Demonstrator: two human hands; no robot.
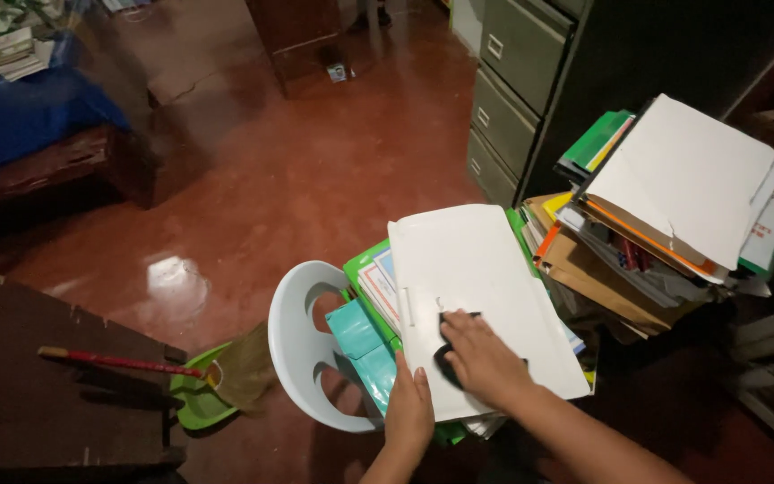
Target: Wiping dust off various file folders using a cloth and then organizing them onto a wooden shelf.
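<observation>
Looks like a wipe-down step to me: the right hand [484,358] presses a dark cloth [448,357] flat on the white folder [481,300], grip closed down on the cloth with the fingers curled over it, near the folder's near-left edge. The left hand [409,414] steadies the folder from its near edge, thumb on top and fingers tucked under, so that grip is clamped on the folder. Both forearms come in from the bottom of the view, right wrist bent down over the cloth.

The folder sits on top of a stack of green and teal files [365,327] piled on a pale plastic chair [302,345]. A bigger messy paper pile [665,206] is just to the right, touching the stack's far corner.

My guess is the rest of the cover needs passes toward the far edge, with the left hand holding firm so the stack doesn't slide.
</observation>
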